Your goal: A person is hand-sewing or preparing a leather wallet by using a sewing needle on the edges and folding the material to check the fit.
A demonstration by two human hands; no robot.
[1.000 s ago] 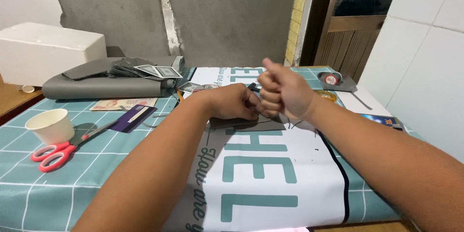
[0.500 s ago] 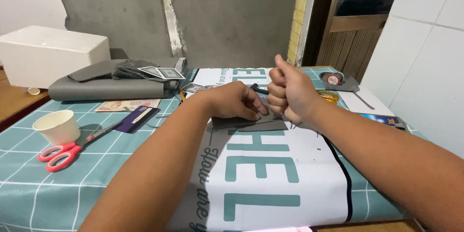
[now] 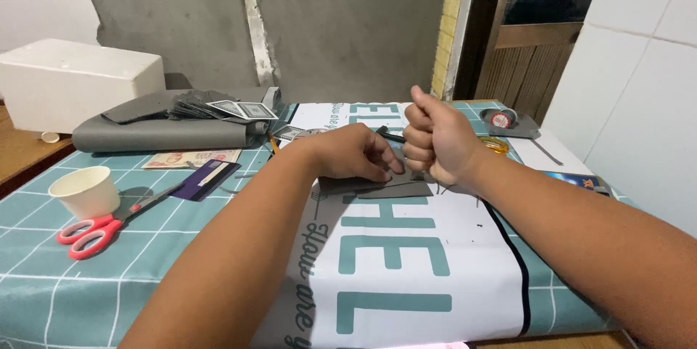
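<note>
Table (image 3: 218,247) | grey sheet (image 3: 396,189) under left fingers (image 3: 377,167) | right fist (image 3: 432,135) gripping black tool (image 3: 388,135)

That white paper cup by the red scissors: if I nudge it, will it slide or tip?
The paper cup looks thin-walled, so probably very light and easily crushed. It stands upright with a rim wider than its base, so a high push may tip it. The red scissors lie against it and might block sliding.

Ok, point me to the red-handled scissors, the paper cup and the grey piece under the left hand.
Red-handled scissors (image 3: 91,231), head view, on the red finger loops.
Paper cup (image 3: 85,193), head view, on its outer wall.
Grey piece (image 3: 396,189), head view, on the flat part showing beside the left hand (image 3: 356,153).
</note>
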